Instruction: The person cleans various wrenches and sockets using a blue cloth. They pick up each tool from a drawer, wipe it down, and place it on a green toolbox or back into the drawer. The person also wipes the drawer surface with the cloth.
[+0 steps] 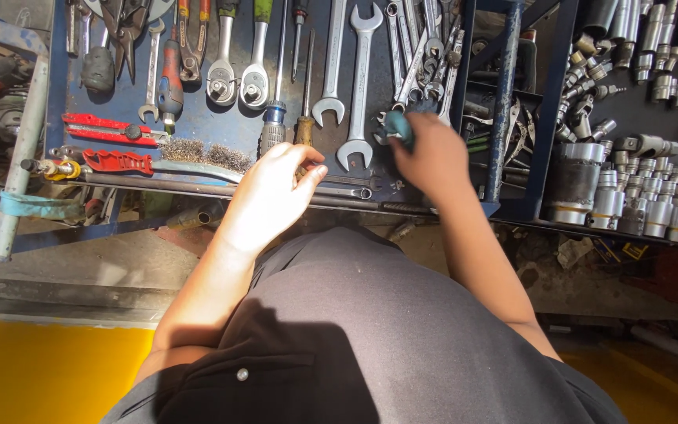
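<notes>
While steel spanners [361, 82] gleam, right hand [433, 157] grips a teal rubbery handle [399, 126].

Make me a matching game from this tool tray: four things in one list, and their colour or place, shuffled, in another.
Things:
1. right hand
2. left hand
3. sockets
4. clamp

Descriptions:
A. red, at the tray's left
B. silver, standing in rows at far right
C. grips a teal-handled tool
D. fingers by a wooden-handled screwdriver

Pairs: 1-C, 2-D, 3-B, 4-A
</notes>
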